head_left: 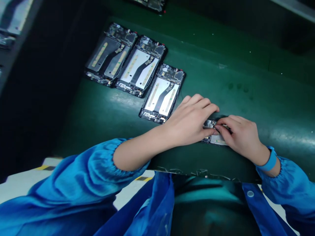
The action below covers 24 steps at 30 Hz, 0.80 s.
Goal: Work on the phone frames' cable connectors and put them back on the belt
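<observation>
Phone unit (218, 141), opened to expose its internal parts, lies on the green work surface (261, 98) near the front edge, below both hands. Most of its body is covered by the hands; part of the circuit board and a strip of the silver area remain visible.

Left hand (190, 123): palm down over the left end of the unit. The thumb rests at the board; the index finger stands apart from it above the far side. It cannot be told whether the hidden fingers grip the unit.

Right hand (242, 134): placed over the right portion. Thumb and index fingertips are drawn close together at the board, next to the left thumb. Whether a part is pinched between them cannot be told. A blue wristband (270, 160) encircles this wrist.

Surrounding items: three further opened units lie to the left in a slanting row. The nearest unit (161, 95) has its lower right corner beside the left hand. The middle unit (141, 67) and the far-left unit (110, 54) lie close together beyond it. A fourth unit (150, 4) is cut off by the top border.

Obstructions: the left hand and forearm screen the work zone from the left. A dark panel (56, 65) bounds the surface on that side.
</observation>
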Motion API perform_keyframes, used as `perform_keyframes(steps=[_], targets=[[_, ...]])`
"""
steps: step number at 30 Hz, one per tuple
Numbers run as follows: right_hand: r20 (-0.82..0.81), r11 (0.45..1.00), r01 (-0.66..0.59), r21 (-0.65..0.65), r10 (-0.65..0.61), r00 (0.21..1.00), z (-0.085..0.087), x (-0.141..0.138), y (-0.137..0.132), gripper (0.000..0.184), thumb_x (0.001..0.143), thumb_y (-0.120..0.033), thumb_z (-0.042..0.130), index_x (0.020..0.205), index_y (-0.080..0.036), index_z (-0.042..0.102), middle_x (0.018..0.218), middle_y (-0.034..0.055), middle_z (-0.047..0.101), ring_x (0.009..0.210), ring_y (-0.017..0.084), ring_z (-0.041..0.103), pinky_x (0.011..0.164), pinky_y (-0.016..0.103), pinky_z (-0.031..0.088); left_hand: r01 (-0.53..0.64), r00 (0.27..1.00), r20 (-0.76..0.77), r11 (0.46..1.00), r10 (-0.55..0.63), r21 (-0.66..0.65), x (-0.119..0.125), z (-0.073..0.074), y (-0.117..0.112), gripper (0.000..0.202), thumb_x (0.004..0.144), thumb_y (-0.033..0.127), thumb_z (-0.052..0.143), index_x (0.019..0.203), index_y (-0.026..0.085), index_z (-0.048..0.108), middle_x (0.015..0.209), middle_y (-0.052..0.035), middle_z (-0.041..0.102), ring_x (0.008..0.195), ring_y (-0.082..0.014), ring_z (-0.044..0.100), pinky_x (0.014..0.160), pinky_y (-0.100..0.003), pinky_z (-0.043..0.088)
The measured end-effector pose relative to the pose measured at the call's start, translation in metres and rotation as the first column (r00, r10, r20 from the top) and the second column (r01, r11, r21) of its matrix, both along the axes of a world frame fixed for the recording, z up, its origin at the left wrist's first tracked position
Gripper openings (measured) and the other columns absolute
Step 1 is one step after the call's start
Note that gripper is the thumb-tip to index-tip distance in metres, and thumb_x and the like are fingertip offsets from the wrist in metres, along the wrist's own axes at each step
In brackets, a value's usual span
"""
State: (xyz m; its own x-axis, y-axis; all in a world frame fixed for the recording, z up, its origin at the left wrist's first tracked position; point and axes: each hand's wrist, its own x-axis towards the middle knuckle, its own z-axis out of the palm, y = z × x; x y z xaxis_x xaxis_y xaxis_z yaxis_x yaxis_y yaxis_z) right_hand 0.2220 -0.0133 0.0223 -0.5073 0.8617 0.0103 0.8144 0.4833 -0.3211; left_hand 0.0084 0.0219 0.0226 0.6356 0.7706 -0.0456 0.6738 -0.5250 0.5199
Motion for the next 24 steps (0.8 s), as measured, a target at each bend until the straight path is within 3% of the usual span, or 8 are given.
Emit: perform_keyframes(steps=[6, 10, 13, 16, 18, 19, 21, 24], targets=[[0.01, 0.999, -0.035, -0.019, 0.036, 0.999, 0.003, 0.0, -0.004, 0.023, 0.102, -0.028, 0.051, 0.091, -0.019, 0.069, 0.081, 0.0058, 0.07, 0.075, 0.02, 0.064, 0.065, 0.032, 0.039, -0.004, 1.0, 0.002, 0.999, 0.005, -0.036, 0.001, 0.003, 0.001, 0.043, 0.088, 0.039, 0.074, 0.124, 0.018, 0.063, 0.116, -0.009, 0.066, 0.113, -0.0312, 0.052, 0.086, -0.04, 0.037], [-0.11, 0.998, -0.016, -0.06, 0.01, 0.994, 0.01, 0.006, -0.007, 0.019, 0.102, -0.028, 0.053, 0.091, -0.02, 0.067, 0.08, 0.0042, 0.069, 0.071, 0.018, 0.062, 0.065, 0.031, 0.041, -0.009, 1.0, 0.01, 1.0, 0.01, -0.026, 0.001, 0.002, 0.001, 0.046, 0.087, 0.041, 0.076, 0.124, 0.018, 0.063, 0.116, -0.0085, 0.066, 0.112, -0.0308, 0.053, 0.086, -0.039, 0.037], [-0.176, 0.989, 0.147, -0.029, -0.15, 0.973, 0.02, 0.021, 0.004, 0.016, 0.1, -0.032, 0.058, 0.09, -0.023, 0.066, 0.074, 0.0024, 0.063, 0.063, 0.016, 0.055, 0.06, 0.031, 0.04, 0.001, 1.0, 0.021, 1.0, -0.001, -0.013, 0.001, -0.001, 0.002, 0.049, 0.086, 0.046, 0.077, 0.125, 0.019, 0.063, 0.117, -0.009, 0.066, 0.113, -0.0313, 0.053, 0.087, -0.039, 0.037], [-0.139, 0.91, 0.397, 0.119, -0.381, 0.914, 0.026, 0.048, 0.021, 0.022, 0.098, -0.035, 0.059, 0.079, -0.023, 0.061, 0.063, 0.0005, 0.049, 0.058, 0.017, 0.045, 0.057, 0.033, 0.034, 0.012, 1.0, 0.024, 1.0, -0.012, -0.01, -0.003, -0.003, 0.003, 0.052, 0.085, 0.048, 0.078, 0.126, 0.018, 0.062, 0.117, -0.0098, 0.067, 0.113, -0.032, 0.054, 0.089, -0.04, 0.038], [-0.087, 0.871, 0.469, 0.146, -0.461, 0.883, 0.027, 0.069, 0.026, 0.013, 0.096, -0.031, 0.058, 0.087, -0.023, 0.064, 0.063, -0.0008, 0.045, 0.058, 0.018, 0.044, 0.058, 0.033, 0.034, 0.017, 1.0, 0.02, 1.0, -0.017, -0.012, -0.006, -0.003, 0.003, 0.053, 0.085, 0.049, 0.077, 0.126, 0.018, 0.062, 0.115, -0.0102, 0.067, 0.112, -0.0324, 0.055, 0.088, -0.041, 0.038], [-0.081, 0.861, 0.495, 0.113, -0.489, 0.869, 0.027, 0.078, 0.025, 0.01, 0.094, -0.029, 0.059, 0.098, -0.022, 0.065, 0.063, -0.0021, 0.044, 0.057, 0.017, 0.043, 0.059, 0.033, 0.034, 0.018, 1.0, 0.02, 1.0, -0.018, -0.014, -0.007, -0.003, 0.004, 0.053, 0.086, 0.05, 0.076, 0.126, 0.019, 0.062, 0.115, -0.0103, 0.068, 0.112, -0.0326, 0.055, 0.088, -0.041, 0.039], [-0.122, 0.836, 0.548, -0.018, -0.546, 0.829, 0.026, 0.091, 0.016, 0.021, 0.091, -0.03, 0.062, 0.111, -0.022, 0.063, 0.062, -0.0054, 0.041, 0.054, 0.015, 0.04, 0.057, 0.031, 0.034, 0.022, 0.999, 0.026, 1.0, -0.022, -0.019, -0.003, -0.001, 0.005, 0.051, 0.089, 0.051, 0.071, 0.127, 0.02, 0.062, 0.115, -0.01, 0.068, 0.11, -0.032, 0.056, 0.087, -0.041, 0.039], [-0.152, 0.785, 0.538, -0.309, -0.599, 0.786, 0.025, 0.094, -0.006, 0.021, 0.092, -0.043, 0.065, 0.089, -0.022, 0.063, 0.058, -0.0065, 0.037, 0.052, 0.013, 0.036, 0.052, 0.028, 0.029, 0.07, 0.997, 0.037, 0.997, -0.069, -0.021, 0.018, 0.003, 0.003, 0.043, 0.096, 0.047, 0.062, 0.13, 0.019, 0.062, 0.116, -0.0095, 0.069, 0.108, -0.0307, 0.056, 0.086, -0.041, 0.038]])
